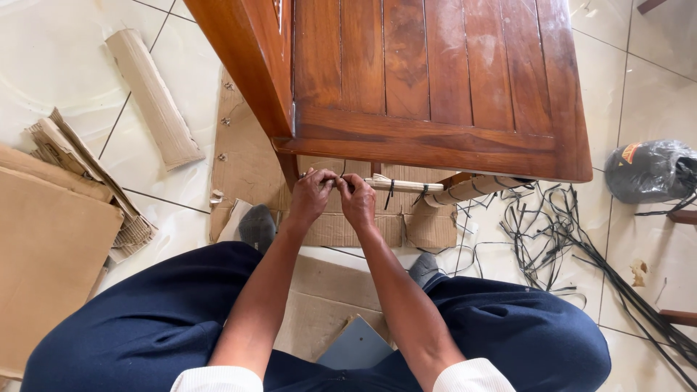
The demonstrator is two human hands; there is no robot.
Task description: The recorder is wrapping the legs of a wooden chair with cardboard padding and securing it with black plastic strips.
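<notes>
Two hands meet just under the near edge of a big dark wooden furniture piece (435,80), which fills the far middle of the view. Flattened cardboard sheets (51,247) lie stacked at the left, with more cardboard under the furniture. A grey plastic bag (650,170) sits at the far right, and a tangle of black strapping (559,232) spreads over the pale tiles on the right. A cardboard-wrapped rail (414,186), bound with black ties, runs rightward from the hands below the wood's edge. The left hand (312,194) and right hand (358,199) are close together, fingers curled, both pinching at the left end of that rail; exactly what they grip there is too small to tell.
</notes>
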